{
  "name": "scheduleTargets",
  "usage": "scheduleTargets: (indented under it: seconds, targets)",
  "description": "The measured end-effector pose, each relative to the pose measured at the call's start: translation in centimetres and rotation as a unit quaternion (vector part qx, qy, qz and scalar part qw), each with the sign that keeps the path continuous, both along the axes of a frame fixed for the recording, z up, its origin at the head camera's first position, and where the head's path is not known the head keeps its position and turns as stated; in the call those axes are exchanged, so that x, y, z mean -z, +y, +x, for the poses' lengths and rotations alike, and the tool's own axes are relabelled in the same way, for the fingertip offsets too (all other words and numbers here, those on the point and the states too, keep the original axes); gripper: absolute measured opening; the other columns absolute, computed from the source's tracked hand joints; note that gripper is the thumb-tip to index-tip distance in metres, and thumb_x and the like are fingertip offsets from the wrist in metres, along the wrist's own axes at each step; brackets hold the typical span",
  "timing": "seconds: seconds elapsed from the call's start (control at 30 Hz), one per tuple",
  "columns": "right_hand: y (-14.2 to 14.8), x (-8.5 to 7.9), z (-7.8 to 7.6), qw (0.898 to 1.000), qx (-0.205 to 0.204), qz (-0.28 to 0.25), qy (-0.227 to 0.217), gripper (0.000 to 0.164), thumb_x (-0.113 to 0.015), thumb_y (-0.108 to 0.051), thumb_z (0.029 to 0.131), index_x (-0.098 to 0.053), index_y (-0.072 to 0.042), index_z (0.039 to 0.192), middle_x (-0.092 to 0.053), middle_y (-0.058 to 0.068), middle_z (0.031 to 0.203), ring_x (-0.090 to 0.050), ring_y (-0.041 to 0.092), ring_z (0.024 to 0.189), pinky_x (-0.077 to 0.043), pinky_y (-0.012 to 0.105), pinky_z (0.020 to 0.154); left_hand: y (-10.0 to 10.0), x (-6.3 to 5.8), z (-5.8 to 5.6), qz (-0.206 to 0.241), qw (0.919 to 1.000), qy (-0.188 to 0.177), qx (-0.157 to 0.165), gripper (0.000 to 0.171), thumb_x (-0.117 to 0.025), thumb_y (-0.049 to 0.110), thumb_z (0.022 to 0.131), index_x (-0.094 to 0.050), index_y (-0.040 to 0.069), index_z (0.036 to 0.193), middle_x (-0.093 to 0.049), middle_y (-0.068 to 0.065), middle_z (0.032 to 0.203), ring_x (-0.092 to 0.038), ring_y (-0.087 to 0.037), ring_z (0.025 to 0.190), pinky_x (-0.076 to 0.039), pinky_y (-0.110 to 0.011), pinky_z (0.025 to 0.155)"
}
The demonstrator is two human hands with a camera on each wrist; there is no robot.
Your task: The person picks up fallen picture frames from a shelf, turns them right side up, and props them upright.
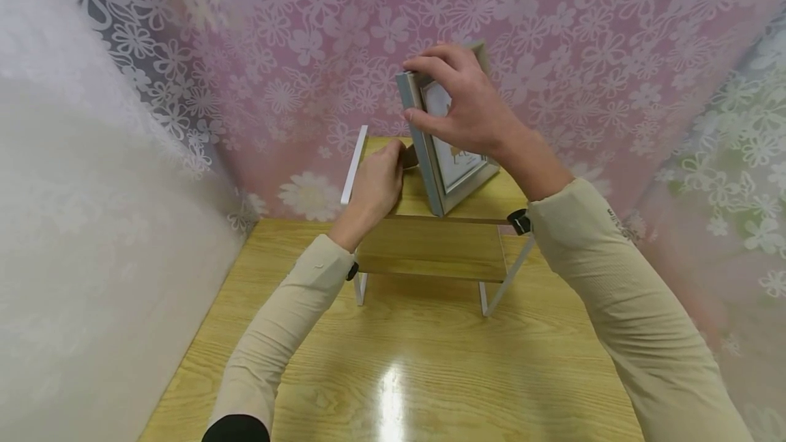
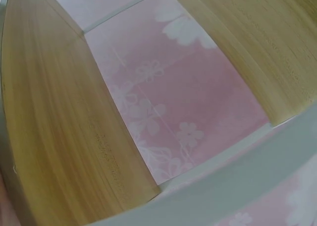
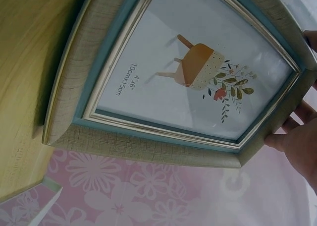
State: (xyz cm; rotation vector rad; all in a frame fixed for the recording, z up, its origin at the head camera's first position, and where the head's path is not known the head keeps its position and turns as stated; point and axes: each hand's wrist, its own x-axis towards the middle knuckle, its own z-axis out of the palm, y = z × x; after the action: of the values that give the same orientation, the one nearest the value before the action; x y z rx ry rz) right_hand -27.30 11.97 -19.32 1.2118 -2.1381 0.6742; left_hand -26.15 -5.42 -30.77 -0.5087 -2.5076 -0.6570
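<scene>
A picture frame (image 1: 451, 159) with a blue-grey side and a beige border stands tilted on the top board of a small wooden shelf (image 1: 408, 200). Behind its glass, the right wrist view shows a printed chair with flowers (image 3: 203, 67). My right hand (image 1: 469, 104) grips the frame's upper edge, thumb on the front and fingers over the top. Behind the frame, my left hand (image 1: 377, 179) pinches a brown flap (image 1: 410, 156) that looks like its back stand; the fingertips are partly hidden. In the left wrist view only a sliver of that hand shows.
The shelf has a lower board (image 1: 430, 247) and white metal side frames (image 1: 354, 166). It stands on a wood-look floor (image 1: 344, 353) against a pink floral wall (image 1: 295, 87). A white wall (image 1: 92, 224) rises at left, and a floral one (image 1: 731, 224) at right.
</scene>
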Motion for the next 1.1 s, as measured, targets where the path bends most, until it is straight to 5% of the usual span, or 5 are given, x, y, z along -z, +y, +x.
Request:
scheduleTargets:
  seconds: [1.1]
  targets:
    - [-0.52,-0.13,0.03,0.999,0.016,0.019,-0.025,0.052,-0.072,-0.020,0.091,-0.055,-0.007,0.138,-0.050,0.017,0.134,-0.042,0.032,0.127,-0.039,0.048,0.105,-0.17,-0.10,-0.43,0.014,0.9994,-0.032,0.002,0.017,-0.050,0.008,0.102,-0.062,0.001,0.111,-0.071,-0.014,0.096,-0.069,-0.027,0.084,-0.056,-0.037,0.071]
